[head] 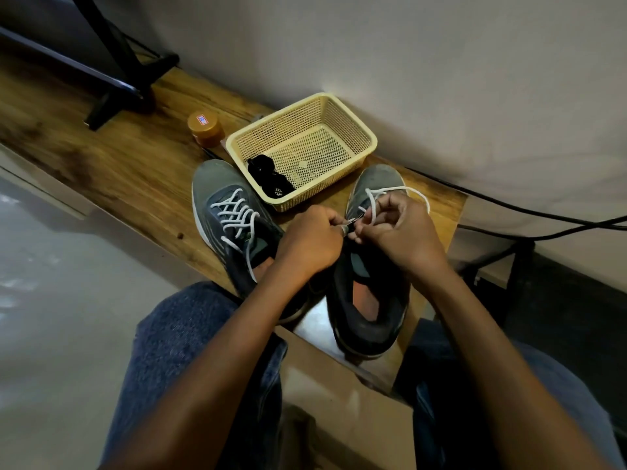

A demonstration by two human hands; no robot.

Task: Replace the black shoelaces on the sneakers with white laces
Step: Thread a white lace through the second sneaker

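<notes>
A: While the two shoes sit side by side on the wooden worktop, where are the hands?

B: Both are over the right sneaker. The left hand has its fingers curled tight and pinches something small at the shoe's lace holes. The right hand is curled too and pinches the white lace, which loops up from the toe end of that shoe.

A: And the other shoe?

B: The left sneaker is just beside it and already has a white lace criss-crossed up its front, with the ends hanging loose.

A: Where are the black laces?

B: A dark bundle lies in the near corner of the yellow basket, which stands between the toes of the two shoes. An orange jar stands just left of the basket.
</notes>
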